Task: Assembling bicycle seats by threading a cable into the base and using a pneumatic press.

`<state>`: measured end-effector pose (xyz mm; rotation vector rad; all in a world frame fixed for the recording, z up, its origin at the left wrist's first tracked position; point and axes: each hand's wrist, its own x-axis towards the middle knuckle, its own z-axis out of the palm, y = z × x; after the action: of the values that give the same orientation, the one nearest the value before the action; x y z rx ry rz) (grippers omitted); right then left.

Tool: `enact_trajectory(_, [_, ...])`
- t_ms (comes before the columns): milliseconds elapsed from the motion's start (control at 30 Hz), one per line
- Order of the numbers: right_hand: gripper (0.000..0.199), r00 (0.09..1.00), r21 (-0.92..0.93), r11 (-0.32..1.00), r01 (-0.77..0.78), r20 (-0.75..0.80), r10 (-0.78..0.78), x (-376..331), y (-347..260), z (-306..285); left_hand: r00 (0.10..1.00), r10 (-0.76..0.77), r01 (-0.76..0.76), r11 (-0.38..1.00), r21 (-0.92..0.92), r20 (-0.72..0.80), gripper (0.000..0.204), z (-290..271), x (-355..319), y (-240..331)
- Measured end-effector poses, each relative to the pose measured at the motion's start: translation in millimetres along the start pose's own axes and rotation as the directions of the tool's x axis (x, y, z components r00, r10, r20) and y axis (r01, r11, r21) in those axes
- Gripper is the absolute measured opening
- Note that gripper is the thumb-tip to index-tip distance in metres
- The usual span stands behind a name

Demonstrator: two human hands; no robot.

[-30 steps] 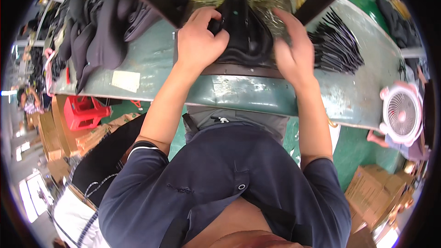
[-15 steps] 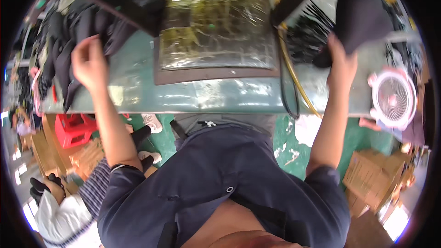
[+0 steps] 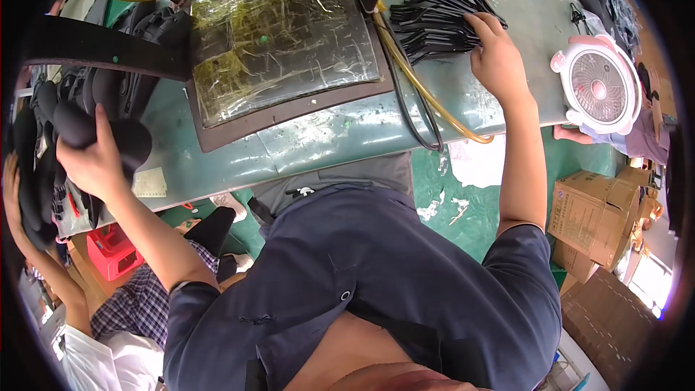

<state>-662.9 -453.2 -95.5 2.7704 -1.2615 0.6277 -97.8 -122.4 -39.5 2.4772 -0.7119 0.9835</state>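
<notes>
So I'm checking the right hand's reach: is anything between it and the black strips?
Nothing visible: the right hand already rests on the pile of black strips, fingers touching them.

Dark navy short-sleeved shirt — buttoned front — bare forearms below it.

A single head-worn fisheye view looks steeply down, close over the green workbench (image 3: 340, 137) and the wearer's torso.

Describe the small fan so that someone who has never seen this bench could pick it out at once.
Follow the green workbench to its right end, past the person's right hand on the pile of black strips. The small fan stands there: round, pink and white, the only pale thing among dark parts.
</notes>
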Motion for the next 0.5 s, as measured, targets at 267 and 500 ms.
enact_trajectory(267, [0.051,0.991,-0.125,0.986,0.106,0.093,-0.094,12,23,4,0.766,0.642,-0.518,0.589,-0.62,-0.03,0.066,-79,-176,169])
enact_trajectory(500, [0.047,0.984,-0.276,0.948,0.159,0.119,-0.131,22,34,-17,0.664,0.748,-0.48,0.428,-0.766,0.003,0.042,-64,-161,167])
